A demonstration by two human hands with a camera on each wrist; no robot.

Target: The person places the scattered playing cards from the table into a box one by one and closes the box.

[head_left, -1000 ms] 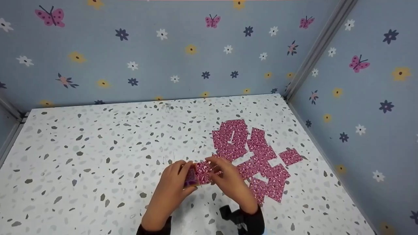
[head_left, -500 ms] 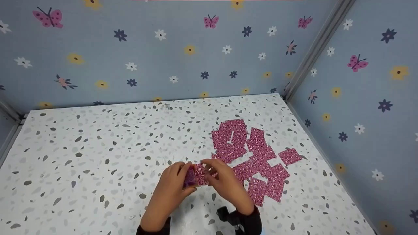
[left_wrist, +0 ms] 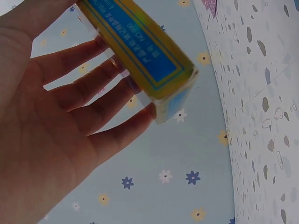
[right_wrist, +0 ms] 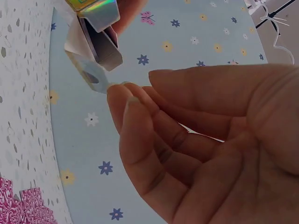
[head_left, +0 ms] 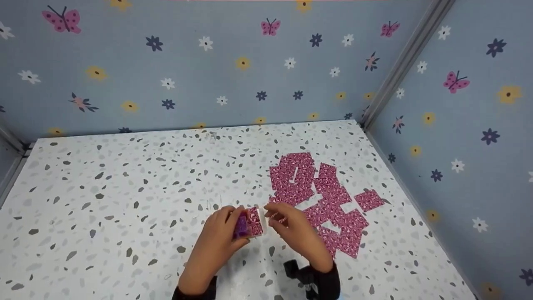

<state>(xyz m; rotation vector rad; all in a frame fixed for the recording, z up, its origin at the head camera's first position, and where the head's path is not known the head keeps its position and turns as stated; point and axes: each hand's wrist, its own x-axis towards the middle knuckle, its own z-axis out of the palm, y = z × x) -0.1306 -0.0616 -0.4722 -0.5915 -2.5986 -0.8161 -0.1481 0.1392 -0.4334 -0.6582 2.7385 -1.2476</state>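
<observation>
My left hand (head_left: 220,232) grips a small playing-card box (head_left: 242,225), purple on the face seen from above. In the left wrist view the box (left_wrist: 145,51) shows a yellow and blue printed side. Pink-patterned playing cards (head_left: 255,221) show at its right end, beside a white end flap (head_left: 262,221). My right hand (head_left: 295,228) is just right of that end, fingers loosely bent. In the right wrist view a fingertip touches, or nearly touches, the tip of the flap (right_wrist: 88,74), and the thumb stays apart from the fingers.
Several pink-patterned cards (head_left: 333,200) lie spread and overlapping on the right of the speckled white table (head_left: 125,200). One card (head_left: 369,200) lies apart at the far right. Flowered blue panels (head_left: 233,83) stand along the back and right edges.
My right hand first moved left against the cards at the box's end, then drew back right. Less of the pink pattern shows now, and the white flap has come into sight.
</observation>
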